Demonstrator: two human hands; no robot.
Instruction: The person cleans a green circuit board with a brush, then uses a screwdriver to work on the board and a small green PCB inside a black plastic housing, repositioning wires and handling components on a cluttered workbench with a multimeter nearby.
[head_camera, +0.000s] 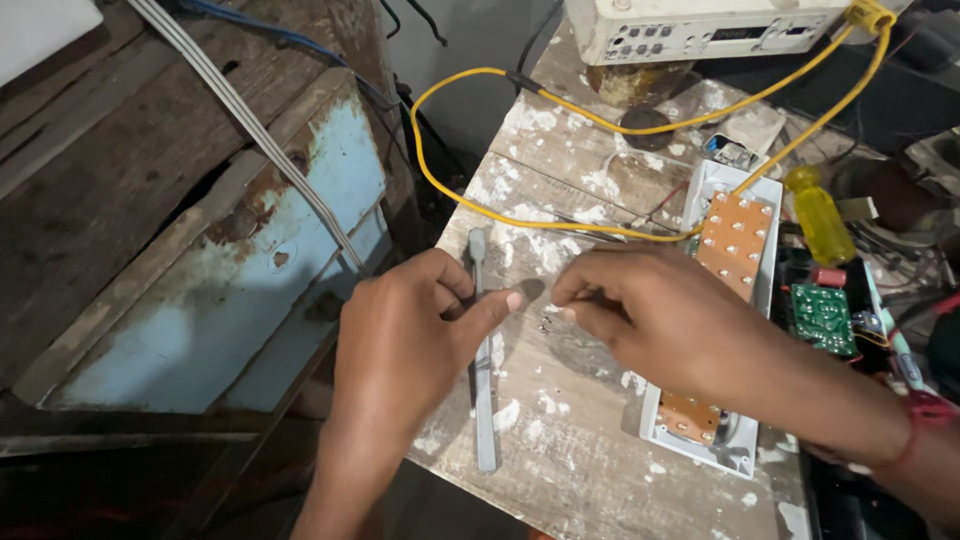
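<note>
My left hand (405, 340) grips a long grey metal tool, like tweezers (484, 400), which stands roughly upright along the bench with its tip near the top. My right hand (660, 320) is beside it, fingertips pinched together on something very small and dark just above the worn wooden bench (560, 440). I cannot tell what the small piece is. Right of my right hand lies an open white plastic housing (745, 455) holding a brown circuit board (735, 240). A yellow wire (470, 205) loops from the board across the bench.
A white electronic unit (700, 30) sits at the back. A yellow-handled screwdriver (818, 215) and a green circuit board (822, 318) lie at right among clutter. A weathered blue wooden panel (220, 290) with a grey ribbon cable (250, 120) is at left.
</note>
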